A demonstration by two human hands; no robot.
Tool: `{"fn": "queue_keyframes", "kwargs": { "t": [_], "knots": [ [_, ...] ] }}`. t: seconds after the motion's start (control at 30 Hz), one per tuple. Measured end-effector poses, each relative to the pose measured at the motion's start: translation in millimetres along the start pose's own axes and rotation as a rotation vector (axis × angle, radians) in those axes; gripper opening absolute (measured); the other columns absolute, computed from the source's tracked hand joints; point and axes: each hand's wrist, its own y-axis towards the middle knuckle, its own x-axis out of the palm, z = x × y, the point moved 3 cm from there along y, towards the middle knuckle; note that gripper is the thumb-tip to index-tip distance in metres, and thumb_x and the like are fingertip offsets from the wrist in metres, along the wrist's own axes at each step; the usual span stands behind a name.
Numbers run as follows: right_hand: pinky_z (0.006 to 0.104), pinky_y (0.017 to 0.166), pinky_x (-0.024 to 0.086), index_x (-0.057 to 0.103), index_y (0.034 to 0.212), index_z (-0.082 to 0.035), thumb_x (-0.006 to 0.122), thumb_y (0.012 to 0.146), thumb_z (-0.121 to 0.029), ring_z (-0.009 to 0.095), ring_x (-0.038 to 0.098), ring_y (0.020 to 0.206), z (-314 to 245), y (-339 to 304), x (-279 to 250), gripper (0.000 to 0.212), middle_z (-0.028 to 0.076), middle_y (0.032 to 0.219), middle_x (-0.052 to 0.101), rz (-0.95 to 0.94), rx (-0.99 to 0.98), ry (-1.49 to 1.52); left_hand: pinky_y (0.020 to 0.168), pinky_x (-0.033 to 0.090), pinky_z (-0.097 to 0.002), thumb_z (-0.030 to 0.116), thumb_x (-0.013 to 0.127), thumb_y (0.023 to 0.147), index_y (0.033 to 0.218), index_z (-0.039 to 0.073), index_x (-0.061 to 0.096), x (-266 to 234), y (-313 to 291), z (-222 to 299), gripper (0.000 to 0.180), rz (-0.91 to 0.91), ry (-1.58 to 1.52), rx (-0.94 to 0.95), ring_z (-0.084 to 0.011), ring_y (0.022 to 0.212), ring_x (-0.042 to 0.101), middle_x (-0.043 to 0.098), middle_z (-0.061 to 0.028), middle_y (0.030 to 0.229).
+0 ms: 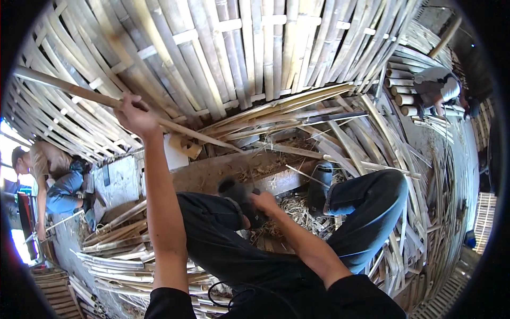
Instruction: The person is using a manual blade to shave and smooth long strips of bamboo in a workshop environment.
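Note:
My left hand (138, 114) is raised at the left and wrapped round a long bamboo strip (180, 131). The strip slants from the far left down to the right, and its lower end lies near the floor in front of me. Low between my knees, my right hand (264, 203) is closed beside my left shoe. Something dark pokes out at its fingers, smeared by motion, and I cannot make out its kind. A dark shoe (319, 186) on my right foot stands among pale shavings (297, 212).
A wall of woven bamboo slats (255, 53) rises ahead. Split bamboo strips (366, 138) lie heaped to the right, and more (117, 266) lie at the left. One person (58, 175) crouches at the far left; another (438, 87) bends by bamboo poles (401, 87) at the far right.

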Motion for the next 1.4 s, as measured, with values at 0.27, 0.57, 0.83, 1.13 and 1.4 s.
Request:
{"fn": "queue_keyframes", "kwargs": {
  "t": [0.27, 0.57, 0.83, 1.13, 1.4],
  "knots": [
    [0.0432, 0.072, 0.054, 0.070, 0.086, 0.002, 0.068, 0.080, -0.037, 0.033, 0.068, 0.081, -101, -152, -238, 0.039, 0.022, 0.083, 0.069, -0.262, -0.087, -0.548, 0.066, 0.045, -0.0287, 0.037, 0.035, 0.104, 0.103, 0.004, 0.051, 47, -52, 17, 0.037, -0.767, 0.112, 0.152, -0.0123, 0.076, 0.054, 0.059, -0.0076, 0.092],
    [0.0458, 0.075, 0.056, 0.072, 0.086, -0.002, 0.067, 0.073, -0.013, 0.038, 0.069, 0.087, -84, -139, -259, 0.017, 0.020, 0.091, 0.070, -0.291, -0.241, -0.978, 0.063, 0.039, -0.0230, 0.039, 0.047, 0.102, 0.107, 0.004, 0.050, 123, -154, 74, 0.035, -0.550, -0.098, 0.170, -0.0082, 0.069, 0.050, 0.057, -0.0015, 0.083],
    [0.0461, 0.074, 0.056, 0.072, 0.088, -0.004, 0.064, 0.071, -0.011, 0.037, 0.069, 0.088, -56, -155, -250, 0.020, 0.020, 0.093, 0.070, -0.431, -0.410, -0.982, 0.066, 0.046, -0.0234, 0.051, 0.051, 0.096, 0.103, 0.011, 0.049, 231, -227, 111, 0.041, -0.284, -0.418, -0.340, -0.0088, 0.068, 0.050, 0.050, 0.0015, 0.076],
    [0.0395, 0.093, 0.049, 0.061, 0.117, -0.001, 0.061, 0.079, -0.015, 0.033, 0.058, 0.114, -20, -154, -244, 0.040, 0.022, 0.113, 0.063, -0.087, -0.909, -0.875, 0.114, 0.029, -0.0429, 0.056, 0.056, 0.092, 0.148, 0.001, 0.018, 262, -493, 26, 0.087, -0.864, -0.078, -1.230, -0.0301, 0.133, 0.039, 0.039, -0.0237, 0.142],
    [0.0428, 0.055, 0.054, 0.064, 0.082, -0.004, 0.059, 0.079, -0.015, 0.031, 0.069, 0.065, -53, -157, -265, 0.012, 0.014, 0.071, 0.067, -0.263, -0.517, -0.834, 0.092, 0.048, -0.0367, 0.032, 0.060, 0.092, 0.119, 0.006, 0.064, 211, -444, -100, 0.037, -1.472, 0.109, -0.917, -0.0215, 0.107, 0.060, 0.064, -0.0097, 0.120]
  ]
}}
